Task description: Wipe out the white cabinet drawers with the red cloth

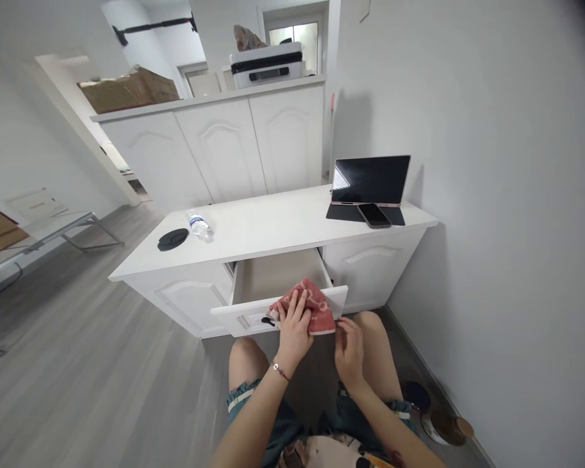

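Observation:
A red cloth with a pale pattern (319, 311) drapes over the top edge of a pulled-out white drawer (340, 299). My left hand (294, 325) holds the cloth against the drawer front, fingers on top of it. Beside the cloth's lower corner, my right hand (351, 351) has its fingers curled at the lower right edge of the drawer front; its grip is partly hidden. A black handle (268, 321) shows left of the cloth. The visible drawer bottom (273, 273) is bare.
On the white cabinet top (258, 221) are a clear plastic bottle (199, 225), a black round object (172, 239), a tablet (370, 182) and a phone (374, 216). A wall (492, 227) stands right. Jars (446, 428) sit on the floor.

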The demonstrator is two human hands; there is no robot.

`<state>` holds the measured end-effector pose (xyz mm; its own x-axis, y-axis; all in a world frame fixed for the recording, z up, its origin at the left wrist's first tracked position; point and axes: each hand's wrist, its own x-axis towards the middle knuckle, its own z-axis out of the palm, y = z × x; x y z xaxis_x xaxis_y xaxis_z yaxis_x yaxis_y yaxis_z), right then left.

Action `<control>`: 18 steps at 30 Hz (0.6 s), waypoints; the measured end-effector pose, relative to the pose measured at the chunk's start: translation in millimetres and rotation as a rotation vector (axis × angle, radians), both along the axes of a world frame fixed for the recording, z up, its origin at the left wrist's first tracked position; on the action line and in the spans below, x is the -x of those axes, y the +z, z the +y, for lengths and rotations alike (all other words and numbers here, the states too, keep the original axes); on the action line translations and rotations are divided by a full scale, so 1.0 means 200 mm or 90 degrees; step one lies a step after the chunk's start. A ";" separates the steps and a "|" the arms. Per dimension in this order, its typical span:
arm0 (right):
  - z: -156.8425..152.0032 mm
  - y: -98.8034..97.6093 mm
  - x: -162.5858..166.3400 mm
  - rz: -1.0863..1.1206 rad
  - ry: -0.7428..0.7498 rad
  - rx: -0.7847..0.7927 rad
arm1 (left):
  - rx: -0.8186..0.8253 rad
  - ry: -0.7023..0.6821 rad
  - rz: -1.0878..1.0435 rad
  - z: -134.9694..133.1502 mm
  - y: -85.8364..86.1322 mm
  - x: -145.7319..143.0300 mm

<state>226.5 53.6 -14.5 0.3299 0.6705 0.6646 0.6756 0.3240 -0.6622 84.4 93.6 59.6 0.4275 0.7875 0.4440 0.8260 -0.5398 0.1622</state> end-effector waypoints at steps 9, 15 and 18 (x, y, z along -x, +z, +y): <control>0.27 0.40 -0.25 -0.141 0.104 0.120 | -0.013 -0.096 0.065 0.08 -0.18 -0.16; 0.39 0.41 -0.24 -0.180 0.107 0.113 | -0.070 -0.148 0.121 0.14 -0.33 -0.21; 0.41 0.43 -0.24 -0.176 0.114 0.105 | -0.070 -0.172 0.153 0.16 -0.41 -0.22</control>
